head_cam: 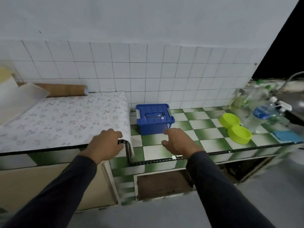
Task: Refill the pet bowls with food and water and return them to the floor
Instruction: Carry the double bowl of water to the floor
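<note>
Neither grip holds anything. Left hand point(105, 143) lies with its fingers loosely curled over the corner of the raised, paper-covered ledge point(65, 116), touching the patterned sheet at its front right edge. Right hand point(178, 142) hovers over the green-and-white checked table point(209, 129), fingers relaxed and spread a little, pointing toward the blue box point(154, 119); its fingertips are just short of the box's front face, and I cannot tell whether they touch it. Both arms wear dark sleeves point(227, 193).

That blue box stands between the two hands and a bit beyond them, against the tiled wall point(164, 71), with its lid on and the handle lying flat in the top.

Off to the right of the right hand, well apart from it, the yellow-green double pet bowl point(235, 127) lies on the table, one dish nearer the wall and the other nearer the front edge. What the dishes hold cannot be made out. Just beyond the bowl stands a clear water bottle point(261, 116) with a blue label, among other blurred bottles point(246, 97). A blue cloth point(286, 136) lies flat near the front edge, right of the bowl.

On the far left, a brown cardboard tube point(65, 90) lies along the wall at the back of the ledge.
</note>
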Action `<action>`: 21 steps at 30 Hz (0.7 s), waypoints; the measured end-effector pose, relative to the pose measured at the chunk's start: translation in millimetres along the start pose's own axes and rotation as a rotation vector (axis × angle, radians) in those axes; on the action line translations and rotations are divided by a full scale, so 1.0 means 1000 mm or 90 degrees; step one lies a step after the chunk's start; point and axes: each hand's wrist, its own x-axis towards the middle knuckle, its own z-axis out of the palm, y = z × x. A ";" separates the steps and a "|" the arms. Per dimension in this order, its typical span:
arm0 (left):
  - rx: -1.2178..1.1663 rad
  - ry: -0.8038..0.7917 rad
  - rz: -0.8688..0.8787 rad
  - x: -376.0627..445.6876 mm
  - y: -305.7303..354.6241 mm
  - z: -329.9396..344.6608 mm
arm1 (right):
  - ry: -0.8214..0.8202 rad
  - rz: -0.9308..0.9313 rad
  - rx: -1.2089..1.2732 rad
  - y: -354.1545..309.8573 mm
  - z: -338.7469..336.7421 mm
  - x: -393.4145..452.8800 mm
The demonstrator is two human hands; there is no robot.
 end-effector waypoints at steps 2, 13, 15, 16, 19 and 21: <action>0.002 -0.004 0.032 0.016 0.024 0.004 | 0.002 0.035 0.010 0.026 -0.004 -0.004; 0.012 -0.059 0.192 0.107 0.145 0.029 | 0.019 0.214 0.044 0.157 -0.014 -0.009; 0.013 -0.065 0.219 0.127 0.169 0.034 | 0.019 0.237 0.038 0.180 -0.017 -0.006; 0.015 -0.071 0.230 0.137 0.180 0.036 | 0.018 0.248 0.038 0.191 -0.019 -0.005; 0.016 -0.084 0.265 0.168 0.217 0.043 | 0.028 0.281 0.046 0.223 -0.028 -0.001; 0.012 -0.094 0.287 0.187 0.241 0.046 | 0.034 0.307 0.055 0.245 -0.034 0.003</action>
